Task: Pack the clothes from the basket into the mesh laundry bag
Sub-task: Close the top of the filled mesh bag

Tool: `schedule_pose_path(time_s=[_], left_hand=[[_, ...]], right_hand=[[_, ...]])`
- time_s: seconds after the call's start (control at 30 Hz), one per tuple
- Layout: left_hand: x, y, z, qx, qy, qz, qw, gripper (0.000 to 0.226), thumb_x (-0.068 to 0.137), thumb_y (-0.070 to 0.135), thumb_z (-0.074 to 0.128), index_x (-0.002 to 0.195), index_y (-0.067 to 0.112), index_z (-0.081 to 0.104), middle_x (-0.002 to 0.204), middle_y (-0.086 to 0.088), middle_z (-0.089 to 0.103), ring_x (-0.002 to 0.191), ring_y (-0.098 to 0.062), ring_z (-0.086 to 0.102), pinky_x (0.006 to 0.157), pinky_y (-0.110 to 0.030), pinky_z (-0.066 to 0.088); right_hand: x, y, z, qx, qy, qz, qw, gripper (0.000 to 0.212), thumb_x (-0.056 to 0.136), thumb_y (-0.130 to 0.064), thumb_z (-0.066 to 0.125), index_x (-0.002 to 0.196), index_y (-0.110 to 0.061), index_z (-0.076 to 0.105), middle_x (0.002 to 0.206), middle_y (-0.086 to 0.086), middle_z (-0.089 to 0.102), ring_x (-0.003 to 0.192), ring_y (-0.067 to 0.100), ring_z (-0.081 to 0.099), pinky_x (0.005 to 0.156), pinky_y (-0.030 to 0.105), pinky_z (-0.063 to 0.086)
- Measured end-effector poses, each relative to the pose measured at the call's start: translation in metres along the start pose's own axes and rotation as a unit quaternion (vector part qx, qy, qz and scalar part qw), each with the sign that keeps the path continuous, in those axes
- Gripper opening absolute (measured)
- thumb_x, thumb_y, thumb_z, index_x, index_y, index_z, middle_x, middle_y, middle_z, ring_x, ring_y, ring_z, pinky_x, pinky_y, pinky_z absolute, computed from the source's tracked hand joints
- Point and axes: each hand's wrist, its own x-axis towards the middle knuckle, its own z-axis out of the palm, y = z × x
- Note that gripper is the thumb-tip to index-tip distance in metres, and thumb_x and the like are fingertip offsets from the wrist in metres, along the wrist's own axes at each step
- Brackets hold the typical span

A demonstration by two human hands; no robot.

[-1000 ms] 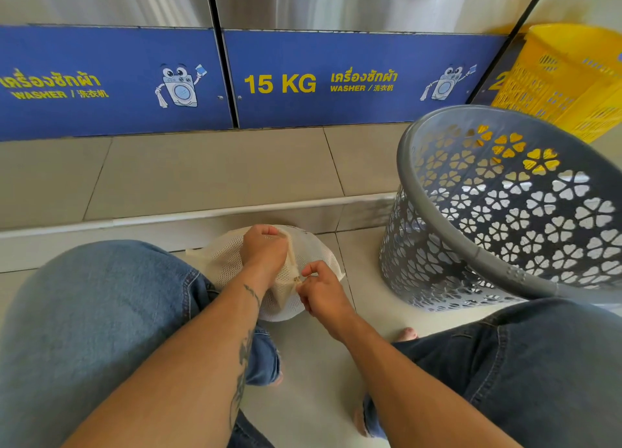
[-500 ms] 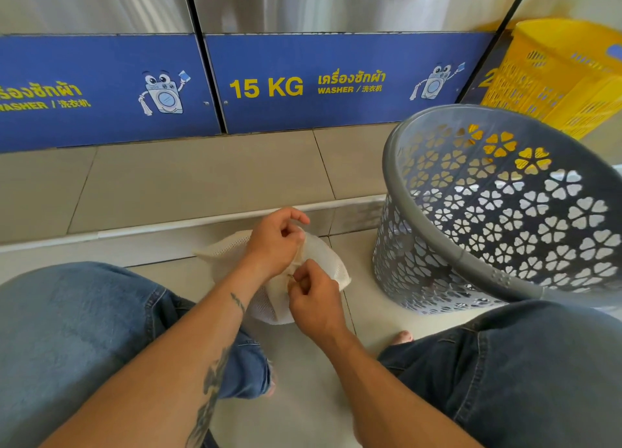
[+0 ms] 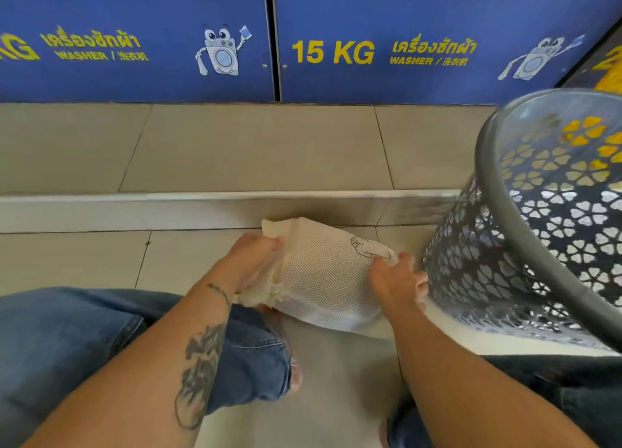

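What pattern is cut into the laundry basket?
Flower-shaped cutouts all over the grey laundry basket, clearest in the head view.

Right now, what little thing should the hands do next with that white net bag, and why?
Probably pull the white mesh laundry bag open at its bunched end. The left hand pinches that gathered edge and the right hand grips the opposite side, so the bag looks held flat, with no opening showing. The grey flower-holed plastic basket waits just beside it.
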Motion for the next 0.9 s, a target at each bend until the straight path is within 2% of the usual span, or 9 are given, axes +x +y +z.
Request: schedule_pose_path(time_s=[0.03, 0.1, 0.13, 0.2, 0.3, 0.4, 0.47, 0.7, 0.9], left_hand=[[0.007, 0.000, 0.006, -0.019, -0.036, -0.013, 0.999, 0.018, 0.093, 0.034, 0.065, 0.097, 0.019, 0.058, 0.099, 0.000, 0.062, 0.092, -0.023, 0.059, 0.078, -0.036, 0.047], [0.028, -0.015, 0.021, -0.028, -0.090, -0.049, 0.994, 0.091, 0.071, 0.055, 0.080, 0.143, 0.021, 0.037, 0.140, -0.004, 0.054, 0.121, -0.032, 0.055, 0.088, -0.041, 0.050], [0.035, -0.022, 0.030, -0.017, -0.094, -0.066, 0.993, 0.124, 0.054, 0.067, 0.084, 0.153, 0.035, 0.016, 0.155, -0.001, 0.038, 0.132, -0.034, 0.047, 0.096, -0.046, 0.047], [0.055, -0.043, 0.046, 0.016, -0.095, -0.069, 0.993, 0.145, 0.031, 0.077, 0.085, 0.146, 0.056, -0.001, 0.162, 0.007, 0.022, 0.142, -0.034, 0.035, 0.106, -0.057, 0.039], [0.057, -0.049, 0.051, 0.028, -0.088, -0.041, 0.995, 0.116, 0.049, 0.049, 0.085, 0.143, 0.058, 0.017, 0.150, 0.004, 0.040, 0.131, -0.031, 0.046, 0.102, -0.053, 0.045], [0.038, -0.036, 0.041, 0.034, -0.061, 0.022, 0.997, 0.076, 0.071, 0.022, 0.073, 0.141, 0.031, 0.044, 0.120, 0.006, 0.061, 0.110, -0.023, 0.059, 0.097, -0.042, 0.051], [0.021, -0.031, 0.035, 0.045, -0.048, 0.055, 0.996, 0.057, 0.077, 0.017, 0.068, 0.130, 0.030, 0.053, 0.104, 0.010, 0.062, 0.098, -0.019, 0.061, 0.091, -0.039, 0.053], [-0.062, 0.005, -0.005, 0.013, 0.009, 0.210, 0.977, 0.034, 0.080, 0.021, 0.068, 0.111, 0.032, 0.061, 0.097, 0.015, 0.065, 0.088, -0.009, 0.062, 0.082, -0.031, 0.055], [-0.126, 0.072, -0.061, -0.064, 0.072, 0.344, 0.934, 0.045, 0.080, 0.021, 0.073, 0.121, 0.034, 0.060, 0.101, 0.012, 0.068, 0.097, -0.014, 0.065, 0.085, -0.033, 0.051]], right_hand=[[0.010, 0.002, 0.000, 0.038, -0.023, 0.017, 0.999, 0.077, 0.090, -0.055, 0.058, 0.153, -0.025, 0.025, 0.155, 0.020, 0.028, 0.141, 0.040, 0.029, 0.110, 0.057, 0.031], [0.029, 0.017, 0.004, 0.156, -0.100, 0.063, 0.981, 0.104, 0.081, -0.060, 0.070, 0.159, -0.023, 0.013, 0.163, 0.019, 0.020, 0.146, 0.044, 0.025, 0.113, 0.060, 0.030], [0.034, 0.027, 0.007, 0.213, -0.151, 0.088, 0.961, 0.109, 0.075, -0.062, 0.075, 0.160, -0.023, 0.017, 0.163, 0.016, 0.025, 0.145, 0.042, 0.030, 0.113, 0.060, 0.031], [0.037, 0.050, 0.020, 0.277, -0.240, 0.122, 0.922, 0.093, 0.071, -0.065, 0.076, 0.148, -0.024, 0.044, 0.150, 0.011, 0.049, 0.131, 0.035, 0.052, 0.102, 0.056, 0.046], [0.020, 0.055, 0.026, 0.303, -0.222, 0.103, 0.921, 0.058, 0.085, -0.056, 0.071, 0.131, -0.026, 0.054, 0.127, 0.002, 0.062, 0.111, 0.028, 0.060, 0.072, 0.042, 0.050], [-0.002, 0.049, 0.019, 0.270, -0.179, 0.040, 0.945, 0.058, 0.092, -0.047, 0.067, 0.141, -0.024, 0.048, 0.120, -0.001, 0.055, 0.108, 0.024, 0.052, 0.085, 0.040, 0.040], [-0.021, 0.043, 0.010, 0.262, -0.163, -0.012, 0.951, 0.059, 0.094, -0.041, 0.067, 0.145, -0.021, 0.046, 0.120, -0.002, 0.054, 0.108, 0.022, 0.050, 0.090, 0.038, 0.038], [-0.069, -0.003, -0.053, 0.253, -0.062, -0.167, 0.951, 0.055, 0.093, -0.035, 0.070, 0.139, -0.011, 0.052, 0.127, 0.006, 0.060, 0.112, 0.027, 0.055, 0.097, 0.042, 0.044], [-0.084, -0.097, -0.117, 0.301, -0.013, -0.327, 0.896, 0.044, 0.092, -0.038, 0.069, 0.131, -0.027, 0.053, 0.124, -0.001, 0.066, 0.116, 0.024, 0.061, 0.094, 0.040, 0.048]])
